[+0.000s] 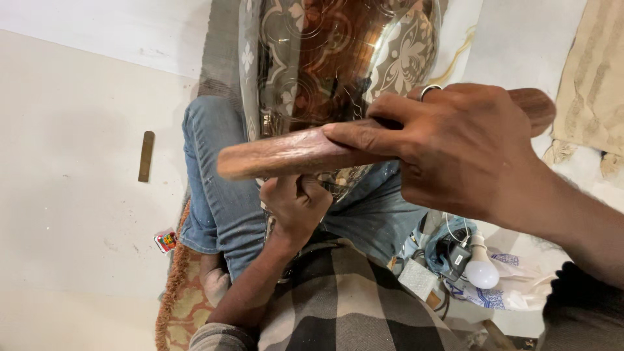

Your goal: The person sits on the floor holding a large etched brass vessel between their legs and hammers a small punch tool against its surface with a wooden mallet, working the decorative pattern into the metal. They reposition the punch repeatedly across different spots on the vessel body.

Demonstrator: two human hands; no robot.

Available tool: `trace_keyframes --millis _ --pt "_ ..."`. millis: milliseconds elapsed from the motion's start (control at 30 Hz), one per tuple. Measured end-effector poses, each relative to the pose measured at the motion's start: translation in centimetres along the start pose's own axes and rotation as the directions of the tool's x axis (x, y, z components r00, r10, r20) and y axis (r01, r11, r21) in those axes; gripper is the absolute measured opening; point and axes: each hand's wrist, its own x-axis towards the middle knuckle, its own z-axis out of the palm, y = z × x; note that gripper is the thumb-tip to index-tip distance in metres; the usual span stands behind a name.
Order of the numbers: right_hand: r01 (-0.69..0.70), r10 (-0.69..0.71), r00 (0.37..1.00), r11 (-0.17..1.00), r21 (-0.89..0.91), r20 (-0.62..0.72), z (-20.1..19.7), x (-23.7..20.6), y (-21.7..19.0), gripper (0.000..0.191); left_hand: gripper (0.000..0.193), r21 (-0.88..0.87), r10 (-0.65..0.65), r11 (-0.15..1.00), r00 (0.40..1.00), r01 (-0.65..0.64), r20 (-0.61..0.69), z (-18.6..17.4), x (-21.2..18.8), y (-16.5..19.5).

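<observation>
Right hand: the right hand [465,146] comes in from the lower right, forearm angled up toward the middle, knuckles facing the camera. It is wrapped tight around a wooden stick [305,151], index finger stretched along the top of it; a ring sits on one finger.

Wooden stick: a brown, rounded length of wood lying almost level, its free end pointing left and its other end showing past the hand at the right. It crosses in front of the lower part of the bowl.

Left hand: the left hand [296,201] rises from below, elbow bent beside the checked cloth, fingers curled into a fist at the bowl's lower edge. What it grips there I cannot make out.

Metal bowl: a large engraved metal bowl [338,62] stands over the person's jeans-clad lap, shiny and patterned with floral work.

Floor, left: a small flat metal strip [146,156] lies well apart on the pale floor.

Floor, right: a white light bulb [481,268] rests near some cables and printed paper.
</observation>
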Motion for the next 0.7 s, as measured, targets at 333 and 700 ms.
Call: trace_keyframes --millis 333,700 --pt "-0.103 0.576 0.756 0.574 0.812 -0.311 10.0 -8.5 1.7 0.044 0.024 -0.624 -0.11 0.779 0.963 -0.07 -0.247 0.3 2.4 -1.2" --pt "-0.25 0.896 0.141 -0.378 0.891 0.42 25.9 -20.2 -9.2 0.037 0.033 -0.314 0.2 0.948 0.876 -0.058 0.44 -1.0 9.1 -0.6"
